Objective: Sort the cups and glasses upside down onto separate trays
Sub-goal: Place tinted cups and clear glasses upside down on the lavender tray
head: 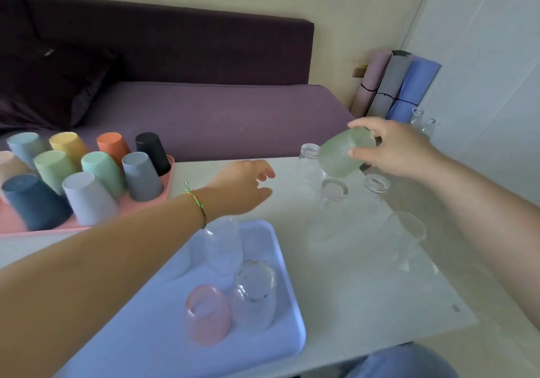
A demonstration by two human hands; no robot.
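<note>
**Head view: green glass held over the table**

The green glass (pixel 346 152) hangs tilted above the table's (pixel 350 290) far side. The right hand (pixel 400 149) grips it, thumb and fingers curled round one end. Clear glasses (pixel 333 193) stand just below it. The left hand (pixel 242 186) hovers nearby, fingers loosely spread, holding nothing. Nearer, the blue tray (pixel 140 319) carries a pink glass (pixel 207 314) and clear ones, upside down. Coloured cups (pixel 102 170) sit inverted on the pink tray (pixel 11 219) at left.

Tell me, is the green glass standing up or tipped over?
Tipped: the right hand holds the green glass slanted in the air above the table.
</note>
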